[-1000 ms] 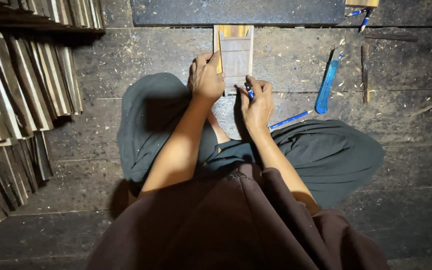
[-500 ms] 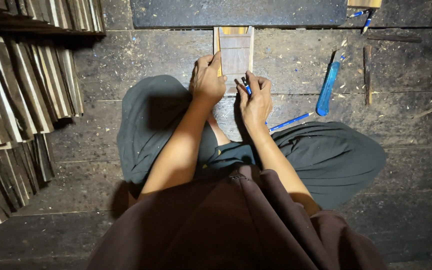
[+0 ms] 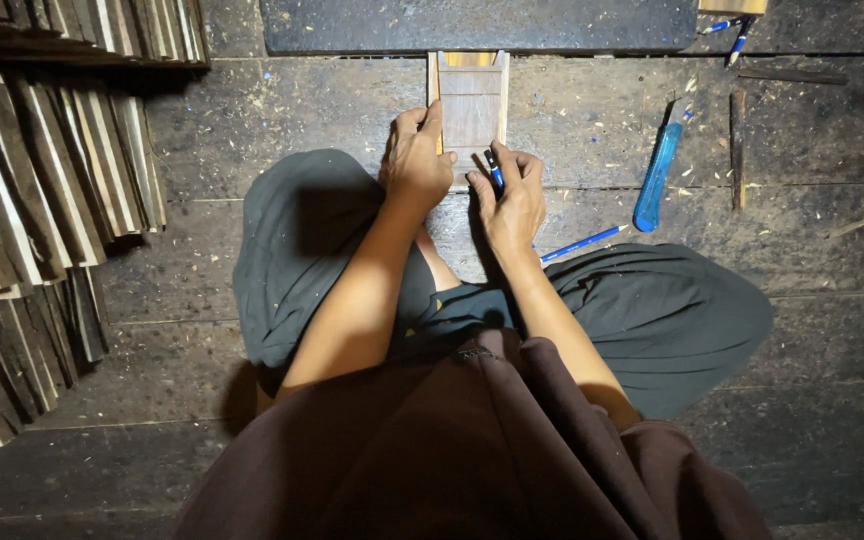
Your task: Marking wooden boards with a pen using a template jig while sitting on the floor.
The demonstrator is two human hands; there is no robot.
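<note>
A small flat wooden piece [image 3: 470, 108] lies on the dark plank floor in front of my crossed legs. My left hand [image 3: 415, 160] presses on its lower left edge, fingers curled over the side. My right hand [image 3: 510, 196] grips a dark blue pen [image 3: 493, 168], tip pointing at the lower right corner of the wood. Both hands sit close together at the piece's near end.
A blue utility knife [image 3: 659, 168] and a blue pencil [image 3: 582, 243] lie to the right. A thin wooden stick [image 3: 737, 148] lies beyond the knife. Stacks of wooden slats [image 3: 37, 190] fill the left side. A dark board [image 3: 482, 24] lies ahead.
My right hand has shifted slightly up toward the wood with the pen. The left hand stays pressed on the piece.
</note>
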